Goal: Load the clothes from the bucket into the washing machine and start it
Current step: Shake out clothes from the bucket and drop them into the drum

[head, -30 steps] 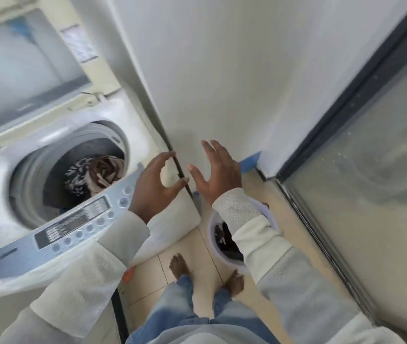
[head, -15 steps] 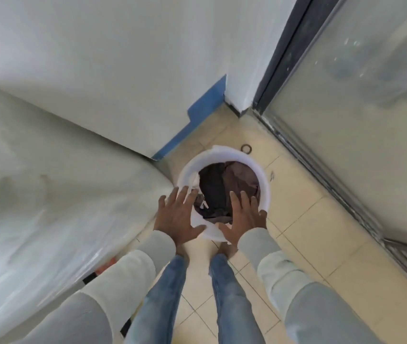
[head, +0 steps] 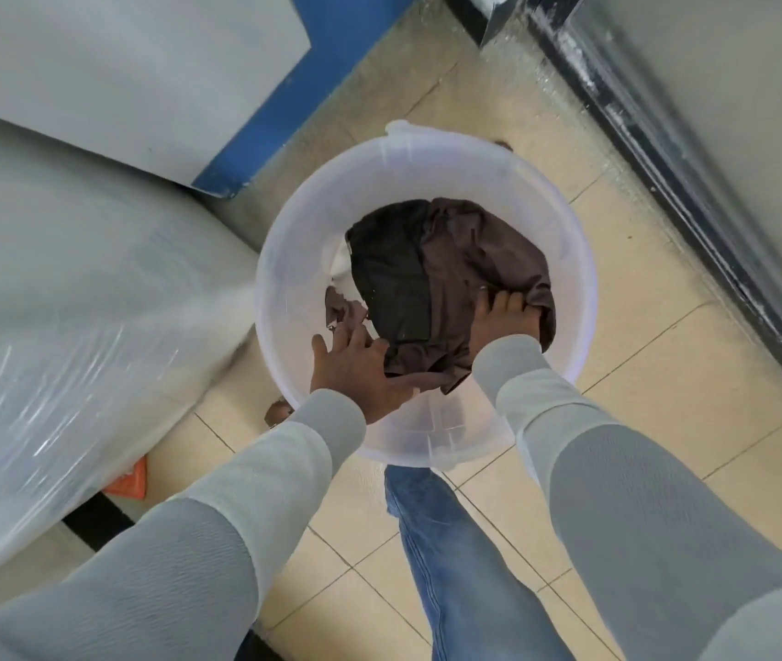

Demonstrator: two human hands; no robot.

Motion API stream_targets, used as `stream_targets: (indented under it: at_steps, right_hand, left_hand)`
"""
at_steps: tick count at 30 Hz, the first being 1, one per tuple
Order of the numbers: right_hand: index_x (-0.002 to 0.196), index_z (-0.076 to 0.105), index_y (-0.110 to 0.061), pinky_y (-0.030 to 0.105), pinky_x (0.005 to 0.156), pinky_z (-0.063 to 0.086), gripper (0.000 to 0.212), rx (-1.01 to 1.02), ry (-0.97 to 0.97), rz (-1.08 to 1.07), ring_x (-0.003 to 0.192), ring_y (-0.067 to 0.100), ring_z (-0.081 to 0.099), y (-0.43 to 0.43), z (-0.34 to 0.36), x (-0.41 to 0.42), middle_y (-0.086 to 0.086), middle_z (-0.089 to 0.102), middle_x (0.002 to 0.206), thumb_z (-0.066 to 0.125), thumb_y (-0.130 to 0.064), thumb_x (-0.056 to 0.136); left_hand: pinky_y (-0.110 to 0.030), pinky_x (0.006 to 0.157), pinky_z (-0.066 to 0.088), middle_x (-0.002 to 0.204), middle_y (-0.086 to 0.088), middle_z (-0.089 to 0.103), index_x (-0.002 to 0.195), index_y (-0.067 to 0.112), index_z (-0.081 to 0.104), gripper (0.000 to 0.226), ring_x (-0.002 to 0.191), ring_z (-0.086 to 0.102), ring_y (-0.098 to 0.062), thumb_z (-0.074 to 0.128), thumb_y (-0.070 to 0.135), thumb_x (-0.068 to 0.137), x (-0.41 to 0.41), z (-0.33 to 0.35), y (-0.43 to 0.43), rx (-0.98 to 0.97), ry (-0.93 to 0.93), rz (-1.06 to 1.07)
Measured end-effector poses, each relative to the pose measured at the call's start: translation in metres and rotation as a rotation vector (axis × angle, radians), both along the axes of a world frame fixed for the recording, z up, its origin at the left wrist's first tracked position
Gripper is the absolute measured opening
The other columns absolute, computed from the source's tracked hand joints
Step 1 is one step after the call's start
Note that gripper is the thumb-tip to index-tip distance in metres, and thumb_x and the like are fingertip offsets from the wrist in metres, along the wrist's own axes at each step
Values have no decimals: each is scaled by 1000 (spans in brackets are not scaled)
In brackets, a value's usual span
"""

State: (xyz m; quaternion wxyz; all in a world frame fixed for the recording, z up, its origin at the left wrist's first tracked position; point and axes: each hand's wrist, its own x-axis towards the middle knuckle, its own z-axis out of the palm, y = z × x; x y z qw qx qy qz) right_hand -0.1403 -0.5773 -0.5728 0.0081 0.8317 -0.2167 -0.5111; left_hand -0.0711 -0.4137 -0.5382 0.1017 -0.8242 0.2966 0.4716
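view from the head, looking down. a translucent white bucket (head: 382,183) stands on the tiled floor (head: 665,384) at the centre of the frame, just right of the film-wrapped washing machine (head: 69,302). the clothes (head: 456,260), one black and one brown, lie bunched at its bottom. we see the left hand (head: 355,369) reaching over the near rim, fingers straight and slightly spread, tips at the edge of the brown cloth. the right hand (head: 503,319) rests on the brown cloth at the lower right, fingers side by side, tips sunk in the folds; we cannot tell whether they grip. a jeans leg (head: 451,541) shows below the bucket.
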Motion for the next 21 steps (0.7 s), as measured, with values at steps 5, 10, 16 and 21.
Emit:
stream_targets:
  at_steps: [5, 10, 16, 21]
  right_hand:
    - [119, 64, -18, 34, 80, 45, 30, 158, -52, -72, 113, 27, 62, 8, 4, 10, 4, 65, 121, 46, -18, 96]
    - [109, 65, -20, 32, 68, 40, 23, 231, -191, -182, 96, 29, 66, 24, 86, 26, 5, 67, 104, 52, -19, 89]
    - [101, 61, -20, 31, 70, 37, 18, 334, -320, -253, 95, 32, 64, 35, 238, 17, 6, 60, 93, 53, -16, 86]
    - [86, 68, -23, 27, 65, 39, 14, 356, -635, -362, 76, 28, 56, 37, 360, 6, -2, 41, 85, 62, -12, 81]
  left_hand:
    - [-57, 116, 16, 151, -1, 39, 139, 29, 42, 72, 143, 27, -29, 31, 75, 84, -8, -4, 4, -1, -21, -88]
    - [-44, 103, 44, 142, 4, 51, 147, 23, 24, 88, 127, 49, -24, 68, 53, 78, -17, 48, 1, -148, 79, 245]
    - [-8, 58, 19, 118, 33, 55, 143, 52, 0, 112, 111, 57, -4, 75, 59, 60, -16, 165, 8, -287, 110, 495]
    - [-23, 76, 47, 155, 17, 19, 144, 54, 5, 112, 127, 49, -18, 74, 59, 56, -17, 259, 10, -488, 83, 427]
